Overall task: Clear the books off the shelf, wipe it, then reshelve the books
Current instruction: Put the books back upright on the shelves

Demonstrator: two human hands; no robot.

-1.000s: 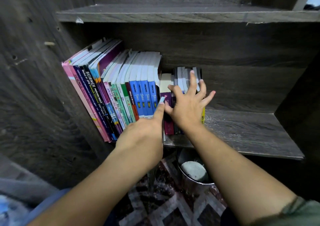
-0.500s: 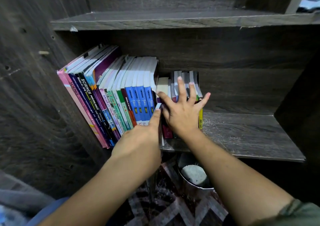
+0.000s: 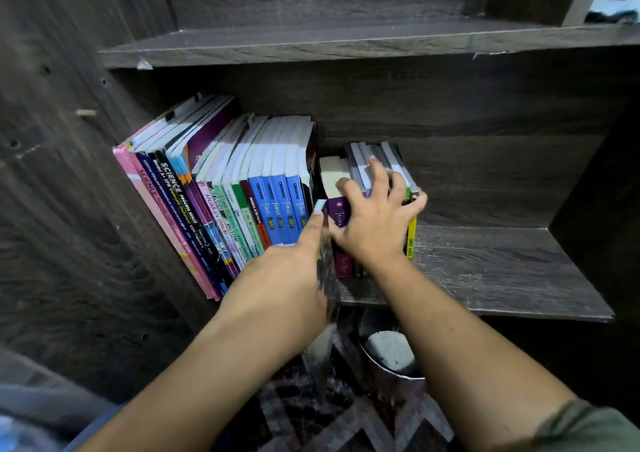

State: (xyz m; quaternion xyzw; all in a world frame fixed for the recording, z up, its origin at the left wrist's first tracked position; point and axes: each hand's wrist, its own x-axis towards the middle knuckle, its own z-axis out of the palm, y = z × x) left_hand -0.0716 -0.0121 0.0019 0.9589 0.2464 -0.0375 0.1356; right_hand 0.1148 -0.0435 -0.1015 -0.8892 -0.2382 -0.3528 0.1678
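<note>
The books stood on the shelf, leaning toward its left wall. The right hand curled over the tops of the short books at the row's right end. Just beside it, the left hand gripped a thin book, blurred, forefinger laid along its edge.

**Right half of the shelf open, left half packed**

The shelf lies bare from the yellow-spined book to the right side panel. This wide bay is open up to the upper board.

The left half is blocked. A leaning row of tall books runs tight from the left side panel to the shorter books, which leave headroom above them.

The left hand holds a thin book at the one narrow slot there. The right hand grips the shorter books, covering their fronts.

Below the shelf edge, a metal container stands under the right forearm.
</note>
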